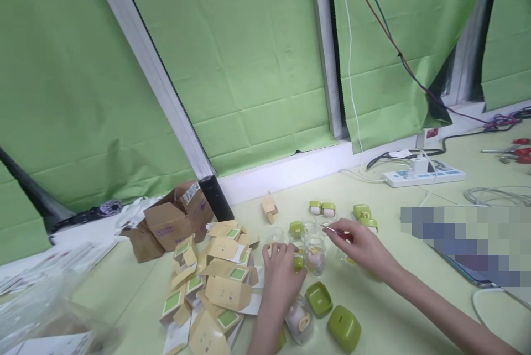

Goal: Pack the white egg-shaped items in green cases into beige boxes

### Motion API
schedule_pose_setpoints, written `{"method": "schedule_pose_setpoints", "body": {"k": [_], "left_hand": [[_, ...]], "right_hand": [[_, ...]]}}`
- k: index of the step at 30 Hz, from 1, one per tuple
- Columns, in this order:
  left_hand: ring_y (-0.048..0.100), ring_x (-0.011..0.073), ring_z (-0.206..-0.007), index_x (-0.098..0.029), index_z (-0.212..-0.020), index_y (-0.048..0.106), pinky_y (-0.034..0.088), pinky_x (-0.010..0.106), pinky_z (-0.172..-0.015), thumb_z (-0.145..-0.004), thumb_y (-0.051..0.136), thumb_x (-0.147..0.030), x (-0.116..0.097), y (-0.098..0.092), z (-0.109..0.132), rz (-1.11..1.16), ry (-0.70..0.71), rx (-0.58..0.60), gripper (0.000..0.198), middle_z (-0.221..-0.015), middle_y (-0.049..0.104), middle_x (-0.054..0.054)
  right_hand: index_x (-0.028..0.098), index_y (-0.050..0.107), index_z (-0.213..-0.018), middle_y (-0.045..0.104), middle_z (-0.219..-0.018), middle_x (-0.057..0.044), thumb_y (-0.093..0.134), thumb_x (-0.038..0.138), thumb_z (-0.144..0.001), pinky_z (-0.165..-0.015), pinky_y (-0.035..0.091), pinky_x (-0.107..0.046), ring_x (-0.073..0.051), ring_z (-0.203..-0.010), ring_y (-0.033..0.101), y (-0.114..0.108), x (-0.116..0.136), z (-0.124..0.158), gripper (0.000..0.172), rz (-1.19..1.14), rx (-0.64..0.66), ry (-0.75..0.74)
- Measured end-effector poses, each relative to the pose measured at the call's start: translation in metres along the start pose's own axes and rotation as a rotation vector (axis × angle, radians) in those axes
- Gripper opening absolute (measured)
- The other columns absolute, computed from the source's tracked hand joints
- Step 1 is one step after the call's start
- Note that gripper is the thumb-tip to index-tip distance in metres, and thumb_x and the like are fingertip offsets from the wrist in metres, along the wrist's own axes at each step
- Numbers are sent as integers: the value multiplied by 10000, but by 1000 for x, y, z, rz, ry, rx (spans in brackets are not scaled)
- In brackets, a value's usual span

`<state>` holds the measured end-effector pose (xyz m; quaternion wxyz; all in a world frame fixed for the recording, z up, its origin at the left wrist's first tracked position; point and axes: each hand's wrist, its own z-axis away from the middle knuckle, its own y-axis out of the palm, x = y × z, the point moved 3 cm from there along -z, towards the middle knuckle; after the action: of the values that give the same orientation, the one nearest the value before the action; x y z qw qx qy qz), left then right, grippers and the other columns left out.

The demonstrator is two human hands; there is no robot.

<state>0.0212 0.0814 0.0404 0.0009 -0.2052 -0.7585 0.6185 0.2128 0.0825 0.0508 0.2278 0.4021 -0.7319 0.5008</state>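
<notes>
My left hand [282, 275] is curled with thumb and fingers around a small container with a green part [298, 263], which the hand partly hides. My right hand [360, 243] pinches a thin tool with a metal tip [328, 228] and a dark red handle; its exact kind is unclear. The tip points left, over the clear jars. Beside my left fingers stands a clear jar [315, 258] with something pale and yellow inside. Nearer me, a similar clear jar [299, 322] sits by two square green lids, one hollow side up [319, 299] and one rounded side up [345, 328].
Opened yellow boxes [226, 269] pile up left of my hands. Behind them are a brown carton [174, 217] and a black upright object [215, 198]. More green-topped pieces [322, 208] stand farther back. A power strip [425, 176] with cables lies at the right rear.
</notes>
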Motion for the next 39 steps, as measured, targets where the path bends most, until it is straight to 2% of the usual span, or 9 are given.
{"method": "schedule_pose_setpoints", "body": {"k": [4,10,17,20,22,25,28,33,39], "left_hand": [[553,238,-933,-209,-922,579,380,380,-843,-790,410,-225,4,-13,2,246,-55,-91,215,-941,636,72],[487,318,-1067,-192,-990,589,137,511,-1033,-613,617,-187,-2,-1,8,-59,22,14,377,-997,642,82],[545,252,-964,-193,-884,587,208,466,-1018,-688,550,-123,1,-2,6,-23,62,-62,212,-909,643,57],[540,263,-979,-215,-931,587,307,439,-955,-736,574,-238,-2,-18,6,272,-8,-188,197,-958,636,67],[558,254,-942,-220,-1007,556,395,394,-842,-772,555,-347,-8,-25,8,667,-119,-234,267,-1013,619,73],[581,191,-777,-198,-1050,515,430,300,-651,-810,498,-396,-25,-20,13,1412,-221,-66,312,-972,610,67],[548,147,-713,-156,-966,542,410,252,-601,-796,508,-374,-39,-12,19,1863,-209,102,278,-873,597,53],[453,56,-523,-188,-902,483,333,175,-508,-709,672,-378,-34,14,26,1835,-446,147,330,-670,530,-44],[470,73,-450,-187,-851,468,287,185,-426,-761,540,-548,-31,21,24,1772,-456,20,379,-634,551,-26]], "right_hand": [[220,682,-830,680,-811,-35,470,322,-834,-605,455,-282,-178,-678,597,12,1,3,235,-48,61,-45],[236,690,-814,664,-770,-14,484,265,-817,-595,441,-266,-163,-662,600,22,2,9,207,-33,154,-71],[227,692,-830,661,-781,-18,481,264,-824,-614,456,-272,-163,-681,601,22,2,9,215,-52,173,-59],[227,682,-893,652,-808,-23,510,284,-813,-605,464,-265,-164,-705,598,25,2,11,198,-130,156,-46],[249,631,-1032,639,-890,-21,562,321,-785,-586,470,-253,-163,-736,592,26,4,13,267,-200,156,-48],[276,549,-1118,604,-1007,-18,620,371,-745,-603,485,-255,-174,-820,579,26,10,16,391,-270,164,-50],[277,539,-1076,575,-1052,-21,637,393,-732,-666,496,-276,-198,-919,556,25,16,20,376,-287,192,-34],[297,496,-1108,541,-1081,-8,627,380,-753,-702,492,-270,-177,-888,563,32,16,26,386,-323,305,-12],[241,491,-886,568,-784,1,335,393,-927,-592,445,-263,-145,-643,547,25,13,25,221,-184,241,-81]]}}
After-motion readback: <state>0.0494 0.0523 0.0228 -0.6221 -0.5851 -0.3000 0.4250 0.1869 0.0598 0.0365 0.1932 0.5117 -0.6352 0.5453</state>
